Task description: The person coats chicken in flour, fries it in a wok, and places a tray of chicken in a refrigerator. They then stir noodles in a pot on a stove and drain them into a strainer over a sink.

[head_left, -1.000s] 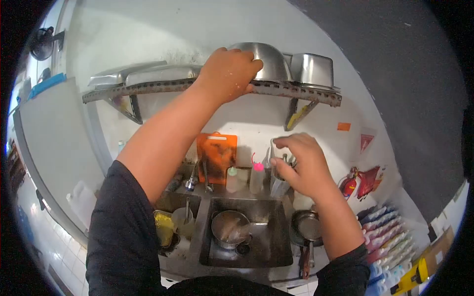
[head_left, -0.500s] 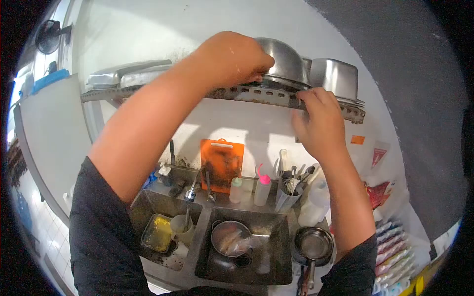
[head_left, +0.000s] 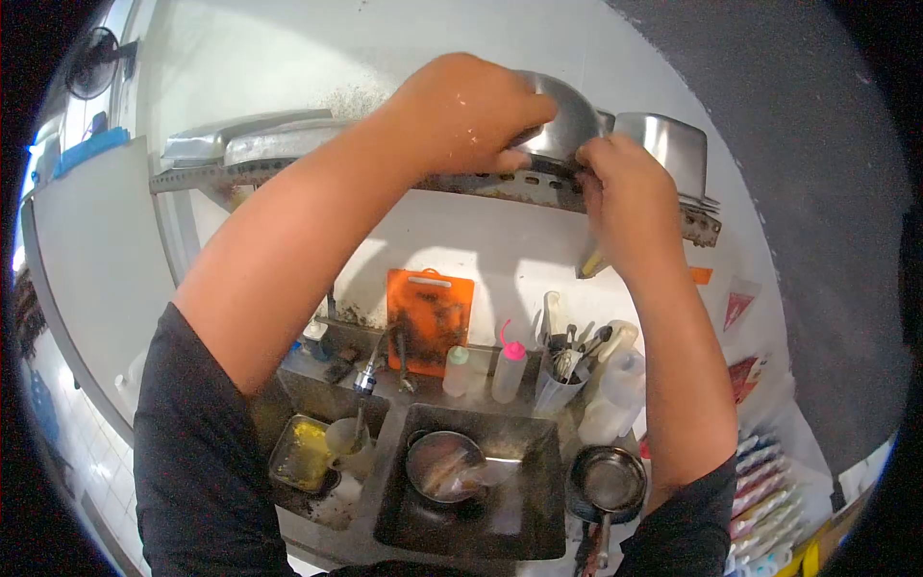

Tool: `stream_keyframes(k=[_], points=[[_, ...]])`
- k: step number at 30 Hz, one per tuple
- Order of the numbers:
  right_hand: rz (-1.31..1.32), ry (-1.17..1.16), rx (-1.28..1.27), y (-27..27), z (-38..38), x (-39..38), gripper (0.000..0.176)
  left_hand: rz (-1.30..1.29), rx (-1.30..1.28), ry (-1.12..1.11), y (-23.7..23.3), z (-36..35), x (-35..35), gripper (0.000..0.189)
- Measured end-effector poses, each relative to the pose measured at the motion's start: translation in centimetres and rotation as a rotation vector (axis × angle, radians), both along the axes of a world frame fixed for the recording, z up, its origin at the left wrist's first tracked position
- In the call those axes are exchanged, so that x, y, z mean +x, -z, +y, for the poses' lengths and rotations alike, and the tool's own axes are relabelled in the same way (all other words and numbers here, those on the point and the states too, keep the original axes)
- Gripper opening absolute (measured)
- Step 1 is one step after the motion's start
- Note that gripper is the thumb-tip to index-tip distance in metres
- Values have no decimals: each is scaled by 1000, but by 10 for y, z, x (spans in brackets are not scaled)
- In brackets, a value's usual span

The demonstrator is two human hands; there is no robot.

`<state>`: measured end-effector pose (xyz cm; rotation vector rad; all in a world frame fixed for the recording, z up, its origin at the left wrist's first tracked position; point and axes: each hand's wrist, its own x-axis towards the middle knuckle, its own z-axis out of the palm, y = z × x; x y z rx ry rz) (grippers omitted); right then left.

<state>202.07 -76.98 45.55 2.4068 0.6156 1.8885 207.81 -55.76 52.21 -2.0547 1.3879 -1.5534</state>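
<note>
An upturned steel bowl (head_left: 567, 115) rests on a perforated wall shelf (head_left: 288, 168) above the sink. My left hand (head_left: 466, 111) is raised to the shelf and grips the bowl's left rim. My right hand (head_left: 625, 197) is up at the bowl's right rim, fingers curled on it. A square steel pan (head_left: 673, 149) stands just right of the bowl, and flat steel trays (head_left: 240, 144) lie to the left on the same shelf.
Below are a double sink (head_left: 471, 490) holding a steel bowl (head_left: 444, 466), an orange cutting board (head_left: 430, 313), squeeze bottles (head_left: 507, 370), a utensil holder (head_left: 562, 370) and a small pan (head_left: 608, 478). A yellow-stained tray (head_left: 303, 452) sits in the left basin.
My right hand rose from the utensil holder to the shelf and closed on the bowl's right rim. My left hand stayed on the bowl.
</note>
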Motion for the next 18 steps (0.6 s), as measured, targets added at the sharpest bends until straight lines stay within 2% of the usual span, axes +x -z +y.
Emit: stream_keyframes(k=[2,3,5,8,12,15,17,18], points=[[-37,-4,45,-6,4,7,13,-188,37,-65,-7,-2,4,28],[-35,-3,44,-9,6,9,13,-186,36,-65,-8,-3,5,28],[-173,-103,44,-14,8,12,10,-329,27,-167,-11,-5,6,23],[-164,-132,118,-12,4,-1,11,-265,-60,-192,-15,-5,7,19],[-43,-63,64,3,-12,-2,16,-267,-97,-155,-19,1,16,21],[39,-32,47,8,-8,7,26,-271,-113,-223,-20,3,18,17],[121,40,-11,7,6,12,39,-223,-178,-284,-21,3,19,20],[115,41,-9,2,16,10,39,-229,-177,-283,-21,3,24,20]])
